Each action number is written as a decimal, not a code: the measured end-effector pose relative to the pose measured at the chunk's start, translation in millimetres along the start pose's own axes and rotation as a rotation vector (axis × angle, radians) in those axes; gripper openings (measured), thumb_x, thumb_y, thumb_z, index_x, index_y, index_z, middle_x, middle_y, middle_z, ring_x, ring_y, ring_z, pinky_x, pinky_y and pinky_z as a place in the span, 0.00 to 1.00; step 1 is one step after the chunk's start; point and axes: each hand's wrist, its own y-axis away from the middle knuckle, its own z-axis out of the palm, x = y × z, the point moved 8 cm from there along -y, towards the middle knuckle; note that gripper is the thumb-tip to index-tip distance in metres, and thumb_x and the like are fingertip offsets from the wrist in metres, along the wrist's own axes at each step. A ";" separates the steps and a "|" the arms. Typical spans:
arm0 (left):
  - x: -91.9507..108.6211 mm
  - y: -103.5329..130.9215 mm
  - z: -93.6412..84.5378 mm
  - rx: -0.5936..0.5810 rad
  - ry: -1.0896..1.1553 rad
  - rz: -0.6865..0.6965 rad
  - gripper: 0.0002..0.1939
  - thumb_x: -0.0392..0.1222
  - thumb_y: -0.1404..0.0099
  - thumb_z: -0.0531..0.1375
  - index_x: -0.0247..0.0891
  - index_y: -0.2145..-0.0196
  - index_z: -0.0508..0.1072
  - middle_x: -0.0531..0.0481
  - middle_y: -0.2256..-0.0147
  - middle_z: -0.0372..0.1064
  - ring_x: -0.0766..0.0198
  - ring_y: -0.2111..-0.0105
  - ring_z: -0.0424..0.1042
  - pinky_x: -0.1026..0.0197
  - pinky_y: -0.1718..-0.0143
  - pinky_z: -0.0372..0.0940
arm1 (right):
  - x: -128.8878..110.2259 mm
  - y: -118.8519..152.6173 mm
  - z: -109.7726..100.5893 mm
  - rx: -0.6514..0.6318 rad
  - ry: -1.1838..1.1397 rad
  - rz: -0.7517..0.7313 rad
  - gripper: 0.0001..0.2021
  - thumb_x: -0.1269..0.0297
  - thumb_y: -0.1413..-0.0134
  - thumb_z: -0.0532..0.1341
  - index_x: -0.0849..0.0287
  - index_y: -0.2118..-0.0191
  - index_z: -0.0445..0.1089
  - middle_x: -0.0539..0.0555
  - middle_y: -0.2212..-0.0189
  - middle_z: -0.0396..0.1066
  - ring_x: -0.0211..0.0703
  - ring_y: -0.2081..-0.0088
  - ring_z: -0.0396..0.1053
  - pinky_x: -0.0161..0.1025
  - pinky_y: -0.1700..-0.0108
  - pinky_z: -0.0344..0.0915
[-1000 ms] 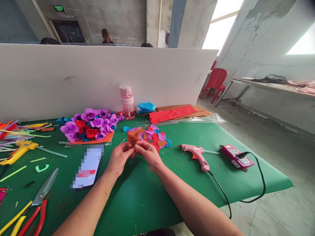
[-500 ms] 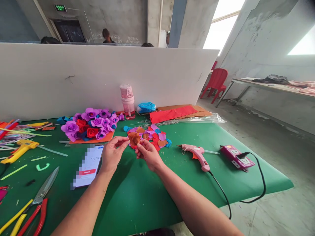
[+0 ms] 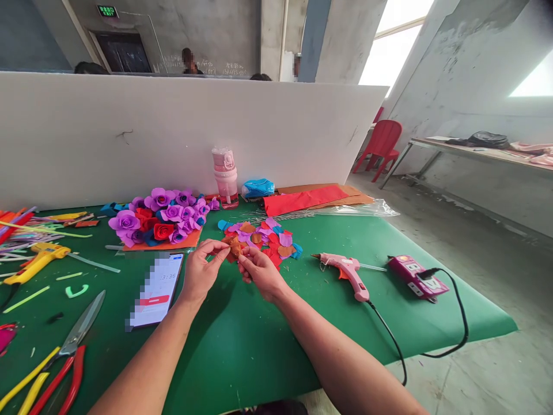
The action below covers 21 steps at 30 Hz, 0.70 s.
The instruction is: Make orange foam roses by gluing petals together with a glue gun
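Between my two hands is a brown paper flower (image 3: 234,248), pinched from both sides above the green table. My left hand (image 3: 205,266) grips its left edge with thumb and forefinger. On the other side my right hand (image 3: 260,271) is closed on its right edge. Just behind the flower lies a loose pile of petals (image 3: 273,237) in purple, red, brown and blue. Finished-looking purple, red and blue flowers (image 3: 159,216) are heaped on an orange sheet to the left. A phone (image 3: 158,291) showing a timer lies beside my left forearm.
A pink glue gun (image 3: 345,271) and a magenta power box (image 3: 417,278) with a black cable lie on the right. Scissors (image 3: 80,334) and a yellow glue gun (image 3: 41,262) lie left. A pink bottle (image 3: 225,178) stands against the white board (image 3: 173,127).
Both hands keep hold of the brown flower, which looks more bunched between the fingers. The view has shifted slightly.
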 end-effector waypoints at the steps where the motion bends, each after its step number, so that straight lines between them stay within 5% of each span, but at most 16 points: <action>1: -1.6 -0.2 0.9 -0.015 0.007 -0.002 0.07 0.44 0.45 0.63 0.39 0.74 0.76 0.50 0.71 0.71 0.62 0.68 0.68 0.61 0.62 0.61 | -0.5 0.4 0.2 -0.003 -0.001 0.010 0.17 0.53 0.56 0.65 0.57 0.68 0.60 0.41 0.83 0.61 0.28 0.83 0.53 0.29 0.81 0.48; 7: -8.0 0.2 6.6 -0.092 0.115 -0.056 0.09 0.46 0.45 0.64 0.37 0.73 0.74 0.51 0.71 0.69 0.63 0.68 0.67 0.61 0.62 0.61 | -1.4 0.4 0.0 -0.015 -0.006 0.029 0.18 0.52 0.57 0.66 0.57 0.67 0.60 0.41 0.83 0.60 0.27 0.83 0.52 0.28 0.80 0.46; 14: -24.2 -1.0 -4.4 0.076 0.299 -0.255 0.14 0.48 0.53 0.68 0.35 0.73 0.75 0.52 0.75 0.70 0.67 0.73 0.65 0.63 0.67 0.60 | -5.6 1.2 3.5 -0.046 -0.129 0.007 0.20 0.51 0.58 0.67 0.57 0.67 0.59 0.41 0.83 0.61 0.28 0.82 0.51 0.28 0.79 0.47; 21: -39.1 2.5 15.6 -0.086 0.580 -0.398 0.15 0.46 0.57 0.72 0.36 0.73 0.76 0.54 0.75 0.70 0.70 0.76 0.65 0.64 0.69 0.61 | -10.0 5.8 13.1 -0.142 -0.321 0.027 0.19 0.55 0.58 0.69 0.58 0.68 0.60 0.43 0.82 0.62 0.27 0.82 0.51 0.28 0.79 0.46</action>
